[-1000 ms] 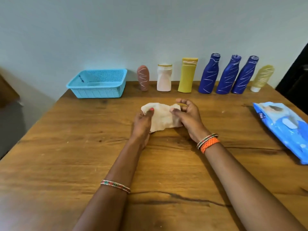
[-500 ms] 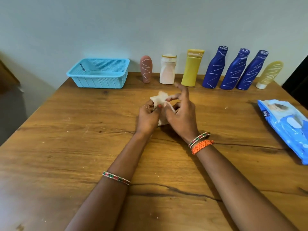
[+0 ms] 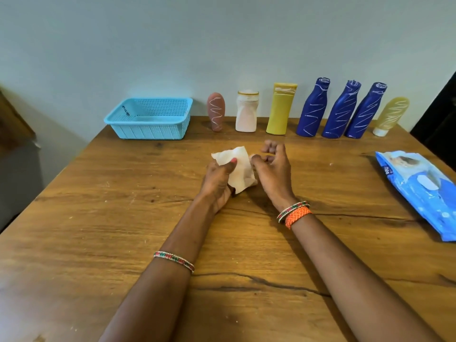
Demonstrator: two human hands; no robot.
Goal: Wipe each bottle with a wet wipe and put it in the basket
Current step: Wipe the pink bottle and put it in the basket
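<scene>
My left hand [image 3: 217, 181] holds a crumpled white wet wipe [image 3: 243, 169] just above the table's middle, thumb pressed on top of it. My right hand [image 3: 274, 171] hovers right beside the wipe with fingers loosely curled and nothing in them. Along the wall stands a row of bottles streaked with white marks: a brown one [image 3: 216, 112], a white one [image 3: 246, 114], a yellow one [image 3: 280, 112], three blue ones [image 3: 341, 112] and a pale yellow one [image 3: 391, 114]. A light blue basket [image 3: 153, 132] sits left of the row with nothing visible in it.
A blue pack of wet wipes [image 3: 419, 188] lies near the right edge of the wooden table [image 3: 123, 218]. A pale wall runs directly behind the bottles and basket. A dark shape fills the far right corner.
The wipe was spread between both hands, then bunched up. My right hand has let go and shifted slightly right; my left hand alone keeps the wipe.
</scene>
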